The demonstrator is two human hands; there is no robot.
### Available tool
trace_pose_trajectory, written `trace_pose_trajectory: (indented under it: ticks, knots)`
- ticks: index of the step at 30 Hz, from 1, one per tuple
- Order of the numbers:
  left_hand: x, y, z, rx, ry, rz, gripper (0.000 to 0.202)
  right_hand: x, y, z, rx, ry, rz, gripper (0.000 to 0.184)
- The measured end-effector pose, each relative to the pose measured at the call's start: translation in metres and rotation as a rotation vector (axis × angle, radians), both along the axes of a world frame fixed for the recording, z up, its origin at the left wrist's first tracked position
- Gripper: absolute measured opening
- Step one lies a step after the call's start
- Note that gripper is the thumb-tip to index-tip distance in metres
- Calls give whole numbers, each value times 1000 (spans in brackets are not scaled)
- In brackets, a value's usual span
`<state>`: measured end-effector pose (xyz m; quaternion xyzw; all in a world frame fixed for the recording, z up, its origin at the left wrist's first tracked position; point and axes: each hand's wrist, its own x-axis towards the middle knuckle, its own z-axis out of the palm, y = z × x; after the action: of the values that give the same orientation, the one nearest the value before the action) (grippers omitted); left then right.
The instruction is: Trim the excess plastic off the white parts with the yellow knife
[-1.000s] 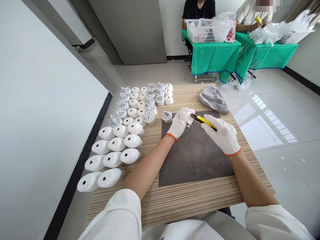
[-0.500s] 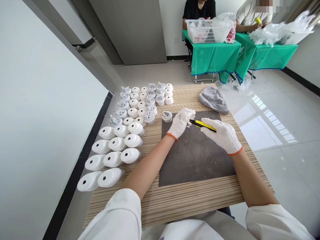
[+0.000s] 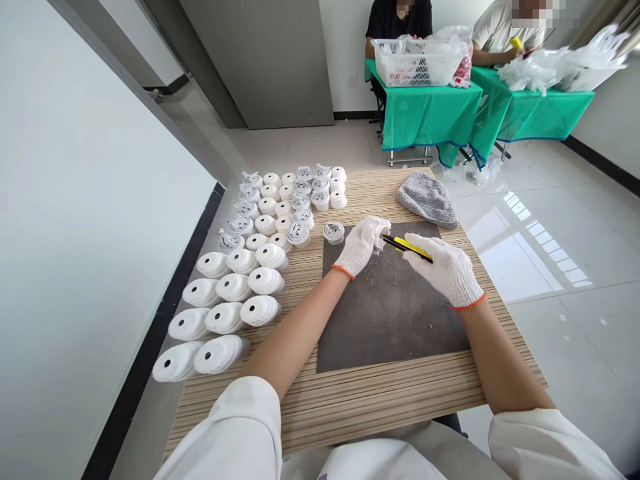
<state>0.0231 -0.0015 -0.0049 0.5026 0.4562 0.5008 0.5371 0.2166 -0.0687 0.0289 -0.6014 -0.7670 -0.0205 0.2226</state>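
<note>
My left hand (image 3: 364, 243), in a white knit glove with an orange cuff, is closed around a small white round plastic part (image 3: 383, 235) that it mostly hides. In my gloved right hand (image 3: 445, 267) is a yellow and black utility knife (image 3: 410, 248), pointing left. The knife's black tip is at the rim of the white part; whether the blade touches it I cannot tell. Both hands are above a dark grey mat (image 3: 390, 313) dotted with small pale crumbs. A white round part with a grey face (image 3: 333, 232) sits by the mat's far left corner.
Rows of stacked white domed parts (image 3: 227, 317) with dark centre holes fill the table's left side. Behind them stand several grey-faced round parts (image 3: 303, 200). A grey cloth (image 3: 427, 198) lies at the far right. Two people sit behind green-covered tables (image 3: 430, 117) with a white basket (image 3: 415, 67).
The knife's tip has shifted slightly up and right along the rim of the white part. My right hand has moved slightly with it, while the left stays in place.
</note>
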Motion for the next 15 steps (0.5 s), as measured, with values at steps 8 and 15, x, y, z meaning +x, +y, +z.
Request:
trace_pose_trajectory:
  ticks: [8,15]
  knots:
    - [-4,3,-10,40,20,-17,38,-3,-2,-2,127,-137,62,37]
    - [0,-3,4,1,9,3,36,-6,0,-3,150,-67,-82,36]
